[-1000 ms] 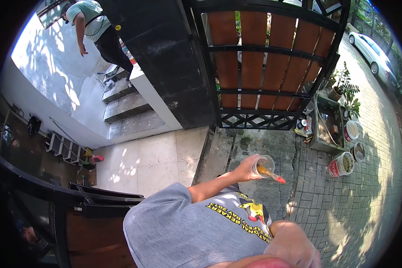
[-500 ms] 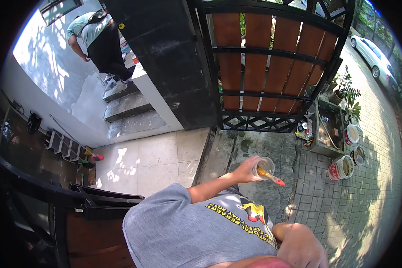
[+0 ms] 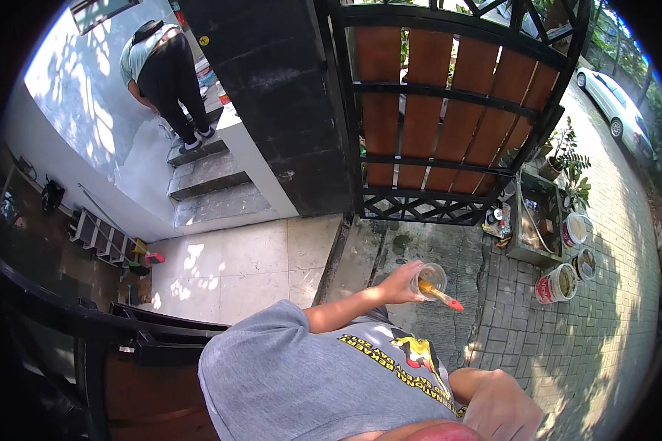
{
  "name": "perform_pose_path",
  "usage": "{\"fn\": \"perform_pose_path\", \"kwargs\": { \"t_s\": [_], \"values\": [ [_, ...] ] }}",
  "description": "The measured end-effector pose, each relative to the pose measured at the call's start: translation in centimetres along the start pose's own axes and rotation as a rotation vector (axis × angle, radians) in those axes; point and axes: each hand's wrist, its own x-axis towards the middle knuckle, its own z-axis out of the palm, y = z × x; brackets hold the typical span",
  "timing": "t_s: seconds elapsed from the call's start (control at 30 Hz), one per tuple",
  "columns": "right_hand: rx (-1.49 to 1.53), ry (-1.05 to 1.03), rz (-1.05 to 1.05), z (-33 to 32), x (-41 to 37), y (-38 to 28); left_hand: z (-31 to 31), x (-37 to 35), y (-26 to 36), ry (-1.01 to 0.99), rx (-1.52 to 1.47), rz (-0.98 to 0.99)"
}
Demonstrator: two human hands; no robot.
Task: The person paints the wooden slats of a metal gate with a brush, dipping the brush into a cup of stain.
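My left hand (image 3: 403,284) is wrapped round a clear plastic cup (image 3: 435,275), holding it out in front of my grey shirt. A paintbrush (image 3: 443,295) with a yellowish handle and red end leans in the cup, its handle sticking out over the rim. What else the cup contains is hard to make out. At the lower right, my bent right arm (image 3: 499,404) comes back close to the camera. The right hand itself cannot be seen.
A gate (image 3: 434,103) with brown slats stands ahead. Paint buckets (image 3: 557,283) and a concrete planter (image 3: 531,220) are on the right paving. A person (image 3: 165,73) bends over on the steps (image 3: 210,180) at the left. A white car (image 3: 614,103) is parked far right.
The person on the steps has turned and bent lower toward the wall. My view has shifted slightly; the left hand keeps its hold on the cup and brush.
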Motion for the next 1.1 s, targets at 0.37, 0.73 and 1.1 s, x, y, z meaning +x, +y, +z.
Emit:
{"fn": "perform_pose_path", "kwargs": {
  "t_s": [0.37,0.73,1.1],
  "values": [
    [0.017,0.025,0.053,-1.5,-0.8,1.8,-0.7,-0.1,-1.4,0.005,0.0,-0.016],
    [0.047,0.036,0.095,-1.9,-1.6,2.9,-3.1,-0.4,-1.1,-0.003,0.013,-0.108],
    [0.072,0.067,0.1,-2.0,-2.0,2.6,-4.8,-0.8,-1.4,0.098,0.035,-0.163]
  ]
}}
